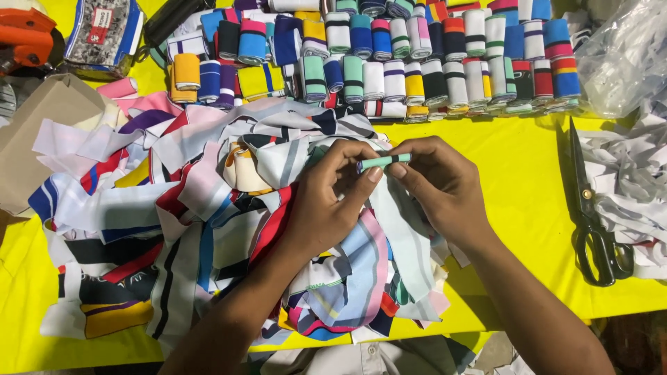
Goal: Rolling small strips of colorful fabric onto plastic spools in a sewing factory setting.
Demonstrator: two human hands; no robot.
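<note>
My left hand [326, 201] and my right hand [441, 184] meet over a heap of striped fabric strips [208, 215]. Between their fingertips they pinch a narrow mint-green strip with a dark band [383, 161], partly rolled up and lying level. A long pale strip [406, 236] hangs down from it over the heap. Both forearms come in from the bottom edge.
Rows of rolled striped strips [417, 62] line the far side of the yellow table [528, 180]. Black scissors [590, 208] lie at the right beside white scraps [632, 180]. A clear plastic bag [622, 55] sits at top right, a cardboard box [42, 132] at left.
</note>
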